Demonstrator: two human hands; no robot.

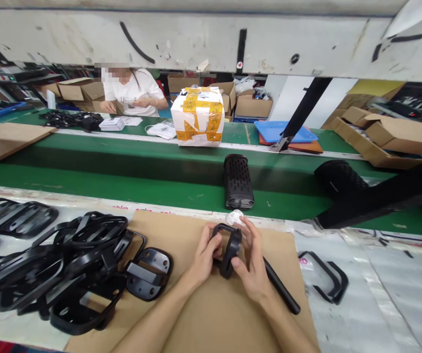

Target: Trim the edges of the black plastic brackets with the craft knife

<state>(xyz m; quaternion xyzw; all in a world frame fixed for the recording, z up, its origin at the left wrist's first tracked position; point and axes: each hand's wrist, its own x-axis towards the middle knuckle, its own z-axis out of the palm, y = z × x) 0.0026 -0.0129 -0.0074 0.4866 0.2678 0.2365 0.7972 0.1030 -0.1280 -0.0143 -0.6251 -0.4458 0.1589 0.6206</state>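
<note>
**Black plastic frame part in hand above cardboard sheet**

Black plastic frame part (227, 247) is held clear of the surface, above the far edge of the cardboard sheet (211, 304), between both hands. Left hand (205, 255) is closed on its left side, thumb on the face; right hand (253, 267) is closed on its right edge, fingers curled behind. One small clear piece (235, 215) lies just beyond the fingertips.

Progress, judged: early to middling. A large heap of like frames (67, 264) sits at the sheet's left edge, a plate-shaped part (148, 272) beside it. A black rod (280, 287) lies under the right wrist. One black speaker shell (238, 181) stands on the green belt (122, 189).
</note>
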